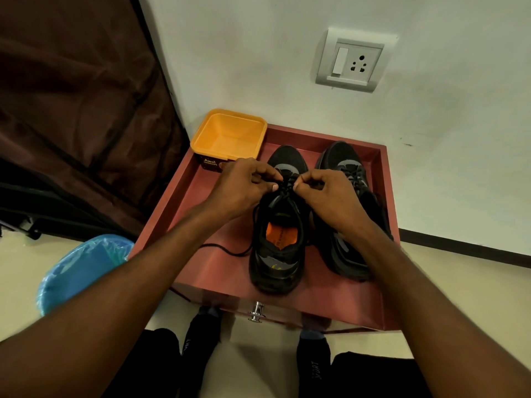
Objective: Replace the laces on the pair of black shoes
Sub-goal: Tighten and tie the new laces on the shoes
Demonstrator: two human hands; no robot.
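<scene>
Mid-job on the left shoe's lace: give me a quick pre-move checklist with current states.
1. Left hand pinching the lace: ok.
2. Right hand pinching the lace: ok.
3. Left shoe flat in the red tray: ok.
4. Loose lace end free on the tray floor: ok.
5. Right shoe laced: ok, though lower part hidden.
6. Which eyelet is next: cannot tell.

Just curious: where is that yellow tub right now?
In the head view, the yellow tub sits at the red tray's far-left corner, beside the left shoe's toe.
</scene>
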